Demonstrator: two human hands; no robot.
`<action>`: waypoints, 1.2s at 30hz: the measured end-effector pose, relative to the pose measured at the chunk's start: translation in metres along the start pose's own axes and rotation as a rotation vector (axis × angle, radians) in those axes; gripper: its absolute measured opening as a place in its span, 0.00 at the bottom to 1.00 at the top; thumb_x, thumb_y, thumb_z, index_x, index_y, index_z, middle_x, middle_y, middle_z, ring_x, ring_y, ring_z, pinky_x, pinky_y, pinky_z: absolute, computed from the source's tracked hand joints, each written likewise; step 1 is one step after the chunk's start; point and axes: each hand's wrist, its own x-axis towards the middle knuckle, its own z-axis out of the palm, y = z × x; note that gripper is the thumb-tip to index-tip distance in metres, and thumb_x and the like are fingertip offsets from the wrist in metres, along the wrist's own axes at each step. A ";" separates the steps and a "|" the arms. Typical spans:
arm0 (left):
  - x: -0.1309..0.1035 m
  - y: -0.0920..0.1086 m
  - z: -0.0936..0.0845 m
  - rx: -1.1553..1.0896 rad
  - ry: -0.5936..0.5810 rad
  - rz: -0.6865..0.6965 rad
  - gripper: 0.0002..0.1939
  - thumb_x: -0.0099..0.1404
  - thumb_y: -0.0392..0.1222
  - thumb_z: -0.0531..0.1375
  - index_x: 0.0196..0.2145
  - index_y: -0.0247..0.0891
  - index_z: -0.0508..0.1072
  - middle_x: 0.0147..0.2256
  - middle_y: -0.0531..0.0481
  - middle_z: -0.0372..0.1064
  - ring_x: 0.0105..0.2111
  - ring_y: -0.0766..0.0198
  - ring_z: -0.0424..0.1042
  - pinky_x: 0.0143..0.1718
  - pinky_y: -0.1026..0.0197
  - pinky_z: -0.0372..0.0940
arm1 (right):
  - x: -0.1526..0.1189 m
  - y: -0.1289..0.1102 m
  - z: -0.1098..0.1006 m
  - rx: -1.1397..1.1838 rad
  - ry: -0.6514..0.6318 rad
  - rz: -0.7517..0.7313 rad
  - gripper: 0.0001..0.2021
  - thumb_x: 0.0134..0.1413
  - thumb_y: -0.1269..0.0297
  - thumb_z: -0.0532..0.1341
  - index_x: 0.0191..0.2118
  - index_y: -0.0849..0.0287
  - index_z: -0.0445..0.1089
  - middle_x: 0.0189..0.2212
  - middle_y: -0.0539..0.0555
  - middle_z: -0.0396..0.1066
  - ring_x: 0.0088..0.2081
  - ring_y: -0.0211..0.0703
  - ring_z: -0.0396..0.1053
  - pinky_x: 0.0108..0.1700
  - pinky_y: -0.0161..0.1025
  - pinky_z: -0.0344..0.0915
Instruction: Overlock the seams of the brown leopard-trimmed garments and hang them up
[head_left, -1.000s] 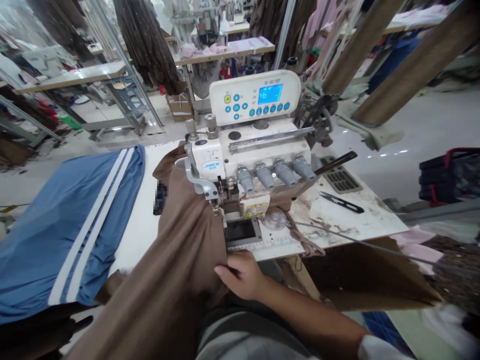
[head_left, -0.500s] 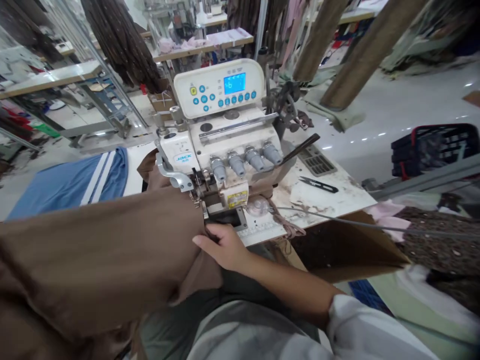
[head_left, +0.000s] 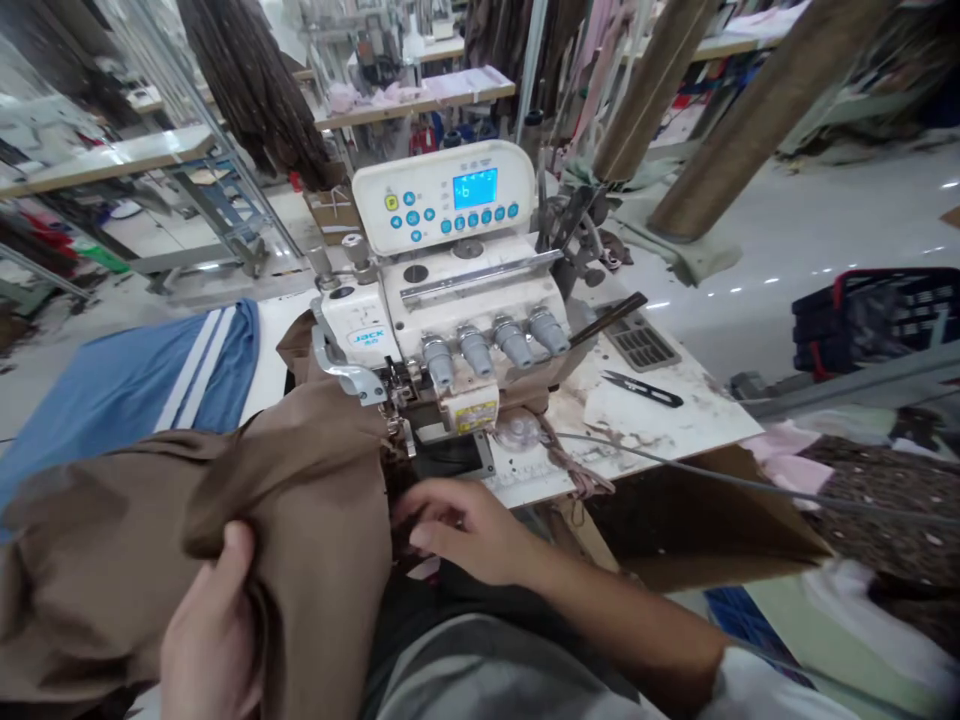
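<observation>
Brown fabric [head_left: 322, 520] spreads over the left side and runs up to the presser foot area of a white sewing machine [head_left: 442, 280]. My left hand [head_left: 217, 620] grips a fold of this fabric at the lower left, thumb on top. Just below the needle plate, at the fabric's right edge, is my right hand [head_left: 480, 530], its thumb and fingers curled near each other. Whether anything is between those fingers is hidden. Dark material shows beside the fingertips.
Blue fabric with white stripes [head_left: 202, 360] lies left of the machine. Black thread snips [head_left: 643, 388] rest on the white table [head_left: 697, 410] at right. A cardboard box [head_left: 720, 520] stands below the table edge, and a dark basket [head_left: 870, 320] is farther right.
My left hand has come into view, holding the brown fabric, which is now folded back and bunched leftward. My right hand has come off the fabric's corner and sits slightly lower and right.
</observation>
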 end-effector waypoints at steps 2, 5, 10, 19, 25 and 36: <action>0.005 0.011 -0.001 -0.071 -0.026 -0.097 0.27 0.64 0.61 0.67 0.53 0.40 0.81 0.41 0.45 0.82 0.46 0.45 0.81 0.50 0.47 0.78 | 0.017 0.000 0.008 0.075 -0.021 0.029 0.27 0.60 0.37 0.66 0.44 0.60 0.75 0.35 0.51 0.74 0.34 0.40 0.69 0.35 0.33 0.63; 0.012 0.014 0.011 -0.131 -0.011 -0.051 0.31 0.59 0.57 0.73 0.56 0.41 0.79 0.47 0.46 0.82 0.48 0.52 0.80 0.49 0.57 0.76 | 0.029 0.005 0.017 -0.020 0.132 -0.002 0.26 0.65 0.38 0.62 0.31 0.60 0.69 0.25 0.45 0.61 0.30 0.36 0.59 0.31 0.33 0.54; 0.027 0.002 0.019 -0.057 0.109 0.140 0.26 0.63 0.53 0.72 0.56 0.43 0.79 0.45 0.47 0.81 0.44 0.59 0.80 0.46 0.63 0.75 | 0.018 0.016 0.006 -0.336 0.306 -0.155 0.29 0.70 0.48 0.61 0.21 0.57 0.55 0.23 0.45 0.53 0.28 0.36 0.55 0.32 0.36 0.52; 0.016 0.037 0.040 0.569 -0.211 1.187 0.28 0.68 0.23 0.59 0.62 0.42 0.74 0.60 0.41 0.75 0.63 0.49 0.72 0.66 0.42 0.66 | 0.022 0.011 0.004 -0.377 0.174 -0.214 0.22 0.72 0.53 0.60 0.26 0.57 0.63 0.27 0.47 0.63 0.32 0.38 0.62 0.36 0.35 0.59; 0.024 0.044 0.058 0.770 -0.248 1.318 0.30 0.67 0.29 0.65 0.66 0.39 0.71 0.61 0.44 0.75 0.61 0.52 0.73 0.66 0.51 0.65 | 0.009 0.012 0.006 -0.391 0.197 -0.228 0.27 0.71 0.51 0.61 0.22 0.57 0.55 0.21 0.44 0.53 0.25 0.34 0.53 0.31 0.36 0.50; 0.047 0.025 0.064 0.580 -0.139 1.070 0.18 0.72 0.35 0.61 0.58 0.45 0.76 0.59 0.42 0.76 0.65 0.48 0.70 0.68 0.39 0.58 | 0.024 0.014 0.008 -0.058 0.391 -0.084 0.29 0.74 0.42 0.53 0.24 0.56 0.55 0.22 0.45 0.49 0.26 0.36 0.51 0.29 0.36 0.49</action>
